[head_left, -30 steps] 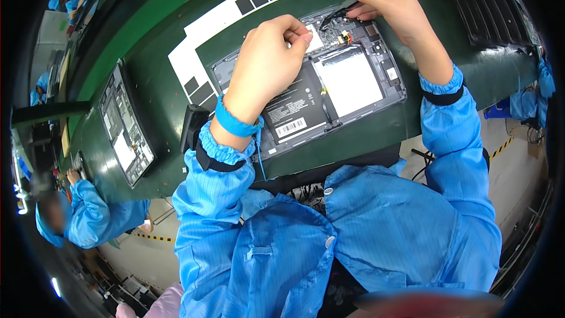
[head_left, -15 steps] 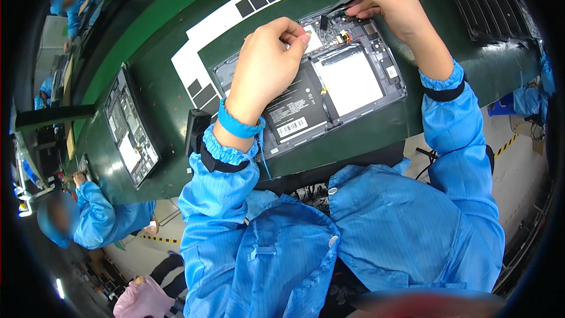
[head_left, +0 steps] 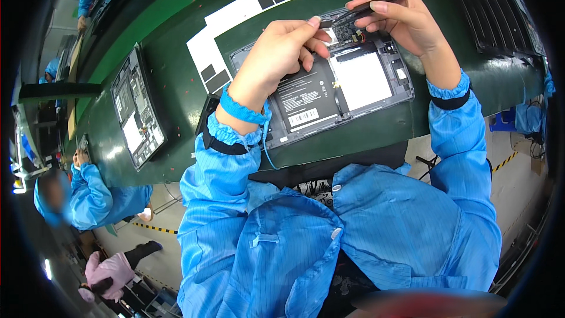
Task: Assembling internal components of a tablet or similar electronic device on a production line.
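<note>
An opened laptop base [head_left: 402, 92] lies on the green table in front of me, with a black battery [head_left: 303, 94], a white panel [head_left: 365, 85] and a circuit board [head_left: 346, 36] showing. Above its far edge, my right hand [head_left: 409, 17] grips black tweezers [head_left: 374, 7], their tips pointing left. Thumb and fingers of my left hand [head_left: 273, 53] pinch a small dark piece [head_left: 327, 24], and the tweezer tips meet it. A blue wrist strap [head_left: 241, 109] with a cord circles my left wrist. My left hand hides part of the laptop base.
Beyond the laptop base lies a white sheet [head_left: 235, 15] bearing several black rectangles. Another opened laptop base [head_left: 139, 109] rests further left. Several black panels [head_left: 494, 15] stand at the far right. A co-worker in blue [head_left: 94, 203] sits at the table's left end.
My left hand has lifted from the board and now pinches the small dark piece. The tweezers have risen from the laptop base to meet it. The whole view has shifted slightly.
</note>
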`<action>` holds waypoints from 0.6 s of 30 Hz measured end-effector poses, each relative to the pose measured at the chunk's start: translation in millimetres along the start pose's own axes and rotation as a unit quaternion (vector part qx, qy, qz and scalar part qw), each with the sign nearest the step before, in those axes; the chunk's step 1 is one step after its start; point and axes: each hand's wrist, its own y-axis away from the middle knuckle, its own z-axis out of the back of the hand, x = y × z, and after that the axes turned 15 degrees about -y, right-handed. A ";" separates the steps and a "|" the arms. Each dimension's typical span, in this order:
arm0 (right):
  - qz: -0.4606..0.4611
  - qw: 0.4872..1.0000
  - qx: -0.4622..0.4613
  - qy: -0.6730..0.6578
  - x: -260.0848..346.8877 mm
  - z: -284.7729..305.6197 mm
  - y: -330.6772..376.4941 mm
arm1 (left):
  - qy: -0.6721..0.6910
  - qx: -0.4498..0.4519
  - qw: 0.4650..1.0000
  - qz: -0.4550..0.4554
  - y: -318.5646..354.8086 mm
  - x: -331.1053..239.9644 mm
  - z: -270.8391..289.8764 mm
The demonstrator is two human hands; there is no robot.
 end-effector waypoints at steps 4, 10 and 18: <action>-0.033 0.998 0.046 -0.020 -2.7 10.5 -2.4 | 0.020 -0.051 0.998 -0.031 -1.0 3.4 1.1; -0.028 0.998 0.034 -0.045 -7.0 11.1 -2.8 | -0.039 -0.103 0.993 -0.050 0.0 2.1 -2.7; -0.026 0.999 0.003 -0.033 -11.4 8.3 -0.7 | -0.072 -0.107 0.991 -0.042 3.1 1.7 -1.6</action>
